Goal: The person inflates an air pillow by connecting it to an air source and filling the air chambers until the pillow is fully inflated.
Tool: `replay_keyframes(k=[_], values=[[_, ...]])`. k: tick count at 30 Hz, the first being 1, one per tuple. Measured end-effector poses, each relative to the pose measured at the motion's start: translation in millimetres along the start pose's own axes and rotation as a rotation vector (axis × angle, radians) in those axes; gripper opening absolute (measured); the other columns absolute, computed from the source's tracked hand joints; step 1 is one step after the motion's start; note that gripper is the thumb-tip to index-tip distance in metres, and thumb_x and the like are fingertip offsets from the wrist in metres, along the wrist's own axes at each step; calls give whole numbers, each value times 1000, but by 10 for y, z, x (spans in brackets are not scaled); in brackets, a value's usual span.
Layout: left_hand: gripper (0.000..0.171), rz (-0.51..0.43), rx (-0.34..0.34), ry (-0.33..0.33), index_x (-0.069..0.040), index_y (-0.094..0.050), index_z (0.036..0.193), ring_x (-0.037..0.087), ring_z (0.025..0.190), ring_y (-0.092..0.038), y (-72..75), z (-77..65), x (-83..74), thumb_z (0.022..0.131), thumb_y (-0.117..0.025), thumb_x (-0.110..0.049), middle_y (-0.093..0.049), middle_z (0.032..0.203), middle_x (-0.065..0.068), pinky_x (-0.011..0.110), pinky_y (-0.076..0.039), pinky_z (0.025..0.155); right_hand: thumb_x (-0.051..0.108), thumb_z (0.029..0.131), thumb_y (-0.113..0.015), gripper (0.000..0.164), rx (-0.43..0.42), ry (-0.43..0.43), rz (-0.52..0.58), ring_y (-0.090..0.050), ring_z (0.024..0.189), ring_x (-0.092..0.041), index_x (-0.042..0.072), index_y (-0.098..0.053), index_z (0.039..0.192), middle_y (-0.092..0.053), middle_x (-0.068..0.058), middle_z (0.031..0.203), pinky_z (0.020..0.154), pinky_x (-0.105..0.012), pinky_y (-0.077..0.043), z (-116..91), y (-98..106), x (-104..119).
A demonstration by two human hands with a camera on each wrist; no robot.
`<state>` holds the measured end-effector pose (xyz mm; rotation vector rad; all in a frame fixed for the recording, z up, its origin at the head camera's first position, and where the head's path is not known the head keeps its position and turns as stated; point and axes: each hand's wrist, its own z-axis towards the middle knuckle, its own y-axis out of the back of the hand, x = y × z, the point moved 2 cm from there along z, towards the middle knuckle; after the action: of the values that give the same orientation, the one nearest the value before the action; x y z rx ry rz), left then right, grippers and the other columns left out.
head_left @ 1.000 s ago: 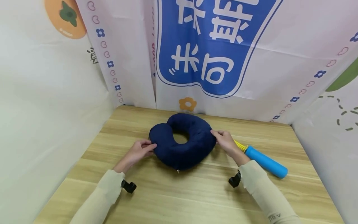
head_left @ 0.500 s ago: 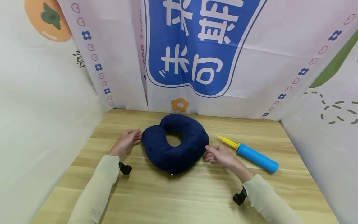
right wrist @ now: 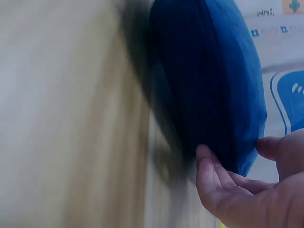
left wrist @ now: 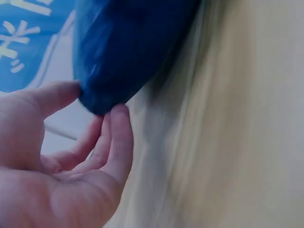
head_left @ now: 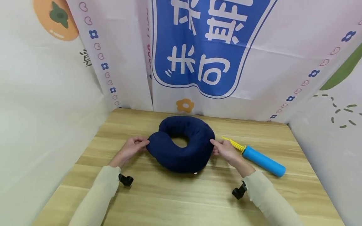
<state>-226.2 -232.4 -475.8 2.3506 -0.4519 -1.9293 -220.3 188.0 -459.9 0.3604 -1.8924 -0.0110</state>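
A navy U-shaped neck pillow (head_left: 181,158) is at the middle of the table, its gap toward the upper left. My left hand (head_left: 133,148) pinches the pillow's left end. In the left wrist view the thumb (left wrist: 61,97) lies on one side of that navy tip and the fingertips (left wrist: 121,114) on the other. On the opposite side, my right hand (head_left: 226,151) pinches the outer curve between thumb and fingers. The right wrist view shows the fingers (right wrist: 206,166) reaching under the pillow's side (right wrist: 213,85). A small zipper pull (head_left: 195,173) peeks out at the front lower edge.
To the right of the right hand lies a blue hand pump (head_left: 264,160) with a yellow nozzle (head_left: 236,145). The wood-grain table (head_left: 175,201) meets a printed white backdrop (head_left: 130,78) behind, with white walls at both sides.
Half a second ago the left hand was off the pillow's end and the right touched lower down; now both pinch it. The pillow has turned slightly counterclockwise, its zipper pull shifting right.
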Motion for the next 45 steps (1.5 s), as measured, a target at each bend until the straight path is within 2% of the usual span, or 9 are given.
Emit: replay_keyframes(k=[5,10,14,18,24,33,38,42,45], values=[[33,-43,192,-20,14,-62,122,10,92,-73,-139,-268,1,103,-68,-12,-76,100,4,28,-63,87,39,113,-49,66,-49,37,-78,-68,126,-30,-13,-43,153,-59,-31,146,104,-36,-59,134,168,32],[32,7,322,-18,18,-62,122,18,97,-76,-145,-355,-76,106,-62,-10,-76,105,19,32,-64,90,42,112,-49,66,-54,49,-123,-68,121,-23,-10,-47,152,-59,-29,146,101,-32,-59,178,247,35],[39,148,231,6,15,-59,131,29,108,-74,84,-173,-239,110,-55,-18,-71,121,29,43,-60,102,39,113,-48,60,-4,36,-115,-72,103,-10,-11,-54,146,-70,-24,132,97,-32,-61,94,257,15],[51,165,105,62,13,-49,145,40,128,-65,299,183,-350,113,-50,-26,-60,141,33,50,-50,116,37,112,-50,52,64,8,-129,-73,90,-7,-9,-65,132,-78,-10,108,91,-31,-63,-60,178,-33],[59,151,35,119,12,-46,150,37,131,-63,318,507,-216,112,-50,-33,-55,149,32,48,-49,117,39,109,-58,52,146,-31,-80,-75,88,-12,-9,-67,126,-78,-8,101,84,-28,-64,-261,-138,-165],[47,145,19,93,10,-57,139,8,99,-66,194,399,-163,110,-56,-26,-64,129,14,38,-58,104,41,110,-56,46,51,-13,-106,-70,87,-10,-3,-66,118,-69,-2,95,93,-35,-63,-159,-155,-69],[39,144,91,99,10,-64,127,8,93,-70,217,168,-171,108,-60,-24,-70,116,9,39,-61,100,41,111,-51,53,-22,26,-113,-48,64,-6,-4,-61,138,-48,9,70,90,-32,-58,41,-14,-8],[34,154,167,113,6,-69,114,16,93,-73,207,2,-146,108,-61,-27,-73,103,8,38,-63,94,39,112,-49,54,-29,52,-109,-45,68,-5,-6,-60,141,-47,10,75,92,-30,-57,108,76,2],[36,147,153,101,8,-68,119,17,96,-74,215,-15,-111,110,-56,-25,-74,105,11,37,-63,94,39,113,-48,57,0,41,-87,-60,85,-4,-9,-57,142,-61,6,94,101,-35,-59,47,124,-4]])
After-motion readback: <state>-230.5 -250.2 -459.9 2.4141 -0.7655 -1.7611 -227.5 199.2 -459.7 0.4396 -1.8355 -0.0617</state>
